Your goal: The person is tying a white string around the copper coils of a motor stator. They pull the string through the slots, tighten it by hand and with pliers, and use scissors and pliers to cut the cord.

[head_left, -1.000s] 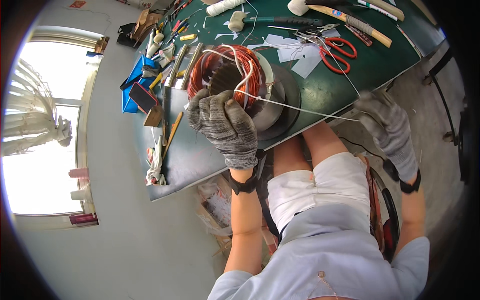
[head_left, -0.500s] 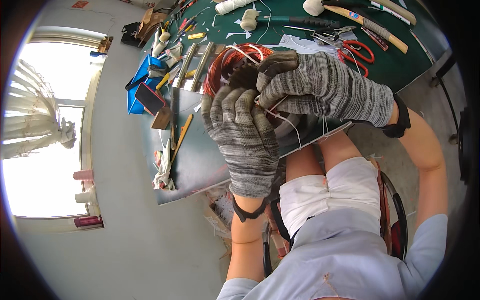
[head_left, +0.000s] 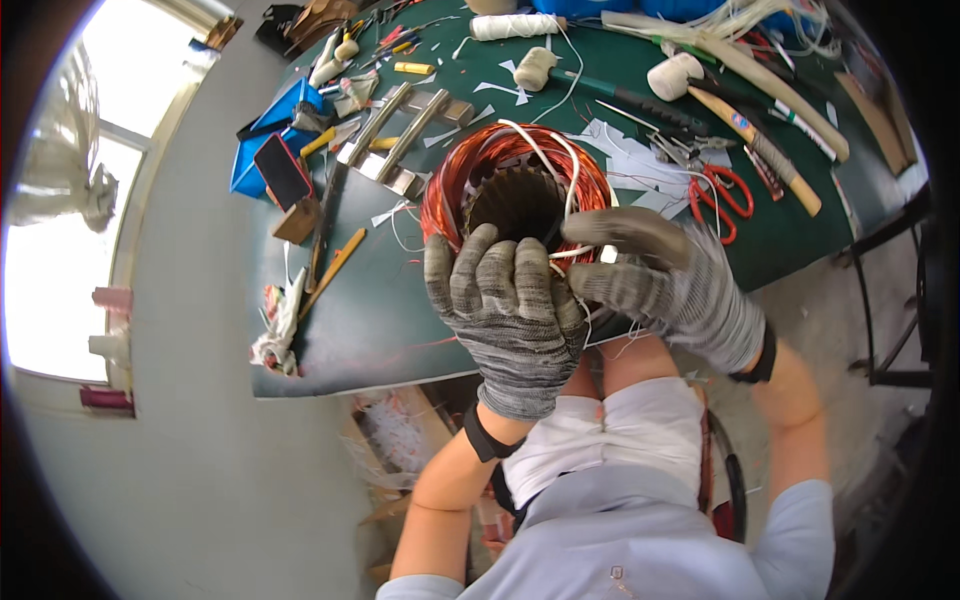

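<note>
A ring-shaped motor stator [head_left: 440,200] with red-orange copper windings and a dark slotted bore stands near the table's front edge. White sleeved leads [head_left: 545,150] arch over its top. My left hand [head_left: 510,310], in a grey striped knit glove, curls its fingers over the stator's near rim. Beside the rim on the right is my right hand [head_left: 660,280], gloved alike and slightly blurred. A bright gap shows between its upper finger and lower fingers. Thin white cord [head_left: 587,318] trails from the near winding below both hands; its tie point is partly hidden by fingers.
Red-handled scissors [head_left: 722,200], white paper scraps [head_left: 625,160] and mallets [head_left: 675,75] lie right and behind. At left are a metal bar frame [head_left: 392,140], a blue tray [head_left: 285,130], a phone [head_left: 283,168] and a rag [head_left: 278,325]. A cord spool [head_left: 515,27] lies at the back.
My right hand has moved away from the bore to the stator's right side, its fingers parting. My left hand stays on the near rim. The view has shifted, showing more of the table's far side.
</note>
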`<act>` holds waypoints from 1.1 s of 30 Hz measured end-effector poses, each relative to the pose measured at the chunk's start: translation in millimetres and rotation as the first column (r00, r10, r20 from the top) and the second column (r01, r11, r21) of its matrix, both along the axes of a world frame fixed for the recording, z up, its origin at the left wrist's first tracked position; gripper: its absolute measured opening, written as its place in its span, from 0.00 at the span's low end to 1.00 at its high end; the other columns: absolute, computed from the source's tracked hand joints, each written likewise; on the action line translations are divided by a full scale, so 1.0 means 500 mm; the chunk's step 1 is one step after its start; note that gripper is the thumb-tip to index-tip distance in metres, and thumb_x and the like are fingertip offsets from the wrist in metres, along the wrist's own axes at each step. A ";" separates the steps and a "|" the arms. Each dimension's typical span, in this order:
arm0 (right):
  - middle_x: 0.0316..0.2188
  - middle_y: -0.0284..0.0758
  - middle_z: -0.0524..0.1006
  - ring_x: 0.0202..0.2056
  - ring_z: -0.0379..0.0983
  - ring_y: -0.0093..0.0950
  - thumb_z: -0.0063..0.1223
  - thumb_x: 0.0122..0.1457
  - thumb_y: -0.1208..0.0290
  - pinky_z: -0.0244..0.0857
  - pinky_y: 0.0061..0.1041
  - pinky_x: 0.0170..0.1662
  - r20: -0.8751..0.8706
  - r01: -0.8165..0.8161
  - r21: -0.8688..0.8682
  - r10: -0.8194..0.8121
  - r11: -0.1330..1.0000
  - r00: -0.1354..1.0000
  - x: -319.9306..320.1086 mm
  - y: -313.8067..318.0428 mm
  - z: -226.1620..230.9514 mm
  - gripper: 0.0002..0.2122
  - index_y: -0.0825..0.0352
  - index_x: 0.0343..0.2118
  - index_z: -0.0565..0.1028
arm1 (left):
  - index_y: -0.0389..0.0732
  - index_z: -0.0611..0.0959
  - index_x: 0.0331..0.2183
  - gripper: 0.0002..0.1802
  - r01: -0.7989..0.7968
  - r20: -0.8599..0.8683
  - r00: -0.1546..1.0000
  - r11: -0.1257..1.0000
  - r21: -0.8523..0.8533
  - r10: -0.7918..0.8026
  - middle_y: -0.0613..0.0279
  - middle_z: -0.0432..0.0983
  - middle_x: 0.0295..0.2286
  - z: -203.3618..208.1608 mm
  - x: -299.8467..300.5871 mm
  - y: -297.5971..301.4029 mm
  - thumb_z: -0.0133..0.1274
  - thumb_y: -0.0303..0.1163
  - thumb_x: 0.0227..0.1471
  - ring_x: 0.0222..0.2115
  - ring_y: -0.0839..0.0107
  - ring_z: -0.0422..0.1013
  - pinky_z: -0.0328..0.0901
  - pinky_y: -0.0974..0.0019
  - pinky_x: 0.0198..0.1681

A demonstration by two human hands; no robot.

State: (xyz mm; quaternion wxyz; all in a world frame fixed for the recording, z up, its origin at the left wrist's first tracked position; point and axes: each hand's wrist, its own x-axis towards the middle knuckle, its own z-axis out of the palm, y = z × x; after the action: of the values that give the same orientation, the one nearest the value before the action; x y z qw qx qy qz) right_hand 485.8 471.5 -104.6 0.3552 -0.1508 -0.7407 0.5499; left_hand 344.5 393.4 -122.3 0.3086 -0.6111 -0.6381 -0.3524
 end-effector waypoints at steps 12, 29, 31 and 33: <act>0.31 0.31 0.71 0.31 0.67 0.24 0.55 0.49 0.69 0.63 0.23 0.34 0.081 0.146 -0.571 -0.121 0.808 0.989 0.050 -0.141 -0.041 0.16 0.68 0.40 0.69 | 0.38 0.70 0.34 0.17 0.030 0.054 0.998 1.000 0.004 -0.030 0.54 0.64 0.32 0.006 0.020 0.007 0.48 0.29 0.36 0.39 0.56 0.63 0.51 0.43 0.52; 0.11 0.21 0.57 0.09 0.49 0.12 0.42 0.59 0.61 0.45 0.12 0.11 -0.391 -0.402 -0.877 0.095 0.261 0.915 -0.031 -0.116 0.114 0.09 0.58 0.24 0.67 | 0.39 0.75 0.28 0.16 0.057 -0.056 0.997 0.990 0.132 -0.050 0.56 0.68 0.28 -0.021 -0.041 -0.012 0.50 0.36 0.32 0.34 0.59 0.66 0.55 0.49 0.49; 0.11 0.21 0.58 0.09 0.49 0.12 0.42 0.59 0.59 0.44 0.12 0.11 -0.266 -0.179 -0.816 -0.082 0.550 0.960 -0.018 -0.117 -0.005 0.10 0.58 0.25 0.67 | 0.40 0.73 0.29 0.16 0.096 -0.057 0.994 0.991 0.095 -0.091 0.57 0.67 0.29 -0.004 -0.031 0.004 0.49 0.34 0.32 0.34 0.59 0.66 0.56 0.50 0.49; 0.12 0.23 0.63 0.10 0.50 0.10 0.40 0.59 0.56 0.43 0.11 0.12 -0.519 -0.474 -0.785 -0.003 0.399 0.855 0.005 -0.105 -0.078 0.13 0.60 0.28 0.70 | 0.42 0.73 0.30 0.14 0.115 -0.079 0.991 0.992 0.060 -0.110 0.57 0.67 0.30 0.000 -0.026 0.014 0.47 0.29 0.32 0.35 0.58 0.65 0.56 0.50 0.48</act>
State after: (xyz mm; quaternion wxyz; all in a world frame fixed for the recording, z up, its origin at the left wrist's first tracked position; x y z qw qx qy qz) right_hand 488.4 418.7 -143.8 0.2932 -0.0765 -0.2476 0.9203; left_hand 331.7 400.3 -122.1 0.3315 -0.6489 -0.5788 -0.3662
